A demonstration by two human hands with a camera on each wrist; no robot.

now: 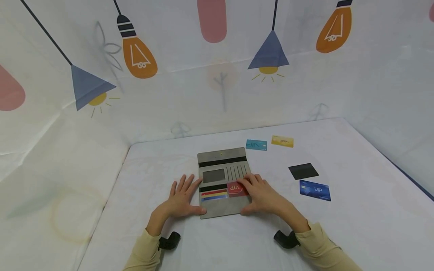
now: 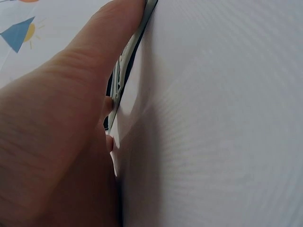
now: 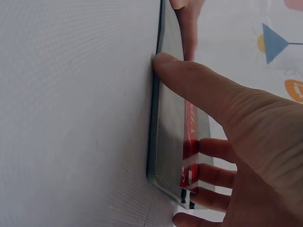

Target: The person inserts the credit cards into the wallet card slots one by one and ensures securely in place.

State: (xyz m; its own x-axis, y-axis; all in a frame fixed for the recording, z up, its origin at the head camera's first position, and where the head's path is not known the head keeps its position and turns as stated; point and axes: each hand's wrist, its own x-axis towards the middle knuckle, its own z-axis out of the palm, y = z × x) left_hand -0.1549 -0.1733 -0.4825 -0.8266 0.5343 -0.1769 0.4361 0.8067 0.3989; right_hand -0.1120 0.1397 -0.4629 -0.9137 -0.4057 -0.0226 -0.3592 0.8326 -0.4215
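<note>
A flat grey card organizer (image 1: 222, 207) lies unfolded on the white table, with slots, dark bands and a dark window. At its left edge rests my left hand (image 1: 183, 199), fingers spread and thumb on the lower left corner. My right hand (image 1: 268, 197) lies over the right edge, fingertips touching a red VIP card (image 1: 234, 189) and thumb at the organizer's side. That red card (image 3: 190, 127) sits partly in a pocket in the right wrist view. Beside it on the organizer is a striped multicoloured card (image 1: 214, 194). The left wrist view shows mostly hand and tabletop.
Right of the organizer lie a black card (image 1: 303, 171) and a blue VIP card (image 1: 315, 190). Farther back are a teal card (image 1: 256, 145) and a yellow card (image 1: 282, 141). White sheets printed with lamps (image 1: 269, 52) rise behind the table (image 1: 230, 244).
</note>
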